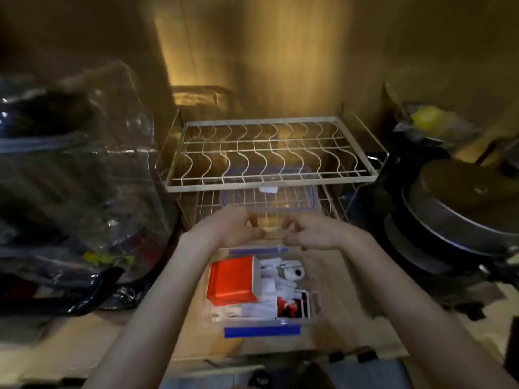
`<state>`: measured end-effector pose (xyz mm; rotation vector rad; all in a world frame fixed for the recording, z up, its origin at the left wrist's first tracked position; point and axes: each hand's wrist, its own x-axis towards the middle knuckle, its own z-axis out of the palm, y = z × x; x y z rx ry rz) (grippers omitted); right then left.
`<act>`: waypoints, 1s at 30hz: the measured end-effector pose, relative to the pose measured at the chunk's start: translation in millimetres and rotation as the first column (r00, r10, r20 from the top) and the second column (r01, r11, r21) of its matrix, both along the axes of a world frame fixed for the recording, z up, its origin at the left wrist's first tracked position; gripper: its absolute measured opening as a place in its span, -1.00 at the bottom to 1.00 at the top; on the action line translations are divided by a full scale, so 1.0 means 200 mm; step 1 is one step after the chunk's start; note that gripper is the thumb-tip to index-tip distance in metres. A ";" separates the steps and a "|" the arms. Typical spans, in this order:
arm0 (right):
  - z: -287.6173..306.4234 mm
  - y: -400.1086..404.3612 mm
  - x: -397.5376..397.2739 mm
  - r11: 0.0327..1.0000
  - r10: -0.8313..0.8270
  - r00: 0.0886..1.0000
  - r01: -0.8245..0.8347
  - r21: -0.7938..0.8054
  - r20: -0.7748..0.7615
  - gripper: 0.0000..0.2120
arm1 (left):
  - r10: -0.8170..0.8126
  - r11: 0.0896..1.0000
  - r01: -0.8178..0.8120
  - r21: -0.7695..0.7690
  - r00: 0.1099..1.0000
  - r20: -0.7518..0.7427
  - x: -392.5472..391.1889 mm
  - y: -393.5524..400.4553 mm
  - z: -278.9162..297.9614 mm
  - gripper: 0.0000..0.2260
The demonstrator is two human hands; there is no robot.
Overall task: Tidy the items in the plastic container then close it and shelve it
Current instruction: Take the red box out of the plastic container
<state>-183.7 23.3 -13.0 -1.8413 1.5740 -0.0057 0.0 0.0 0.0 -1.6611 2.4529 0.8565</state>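
Observation:
A clear plastic container (314, 321) with blue clips at its near and far ends stands open on the wooden tabletop, straight below me. Inside lie a red box (233, 282) on the left, several white pieces (278, 287) on the right and a printed card (292, 307) at the near right corner. Just beyond the container's far edge, my left hand (236, 228) and my right hand (311, 234) are side by side, fingers curled. They pinch the near edge of a clear lid (269, 199) with a blue seal, whose far end reaches under the wire rack.
A two-level wire dish rack (269, 153) stands behind the container against a wooden wall. Bulky clear plastic bags (70, 192) fill the left side. Stacked dark pans (455, 214) and a yellow object (427, 116) sit on the right.

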 end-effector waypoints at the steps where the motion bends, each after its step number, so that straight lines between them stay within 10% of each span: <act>1: -0.05 0.02 0.01 1.000 -0.026 1.000 0.026 0.011 0.011 -0.61 | -0.005 1.000 0.005 0.023 1.000 0.013 0.00 0.03 -0.04 -0.72; 12: -0.60 0.24 0.13 0.933 -0.348 0.888 0.297 0.204 0.299 -0.58 | 0.217 0.973 -0.222 -0.064 0.973 -0.078 0.06 0.36 -0.65 -0.43; 16: -0.68 0.25 0.22 0.816 -0.577 0.699 0.471 0.336 0.422 -0.61 | 0.289 0.934 -0.299 -0.198 0.954 -0.078 0.10 0.45 -0.78 -0.38; 30: -0.80 0.24 0.46 0.581 -0.813 0.420 0.627 0.519 0.403 -0.73 | 0.278 0.934 -0.252 -0.254 0.958 0.069 0.10 0.49 -0.88 -0.37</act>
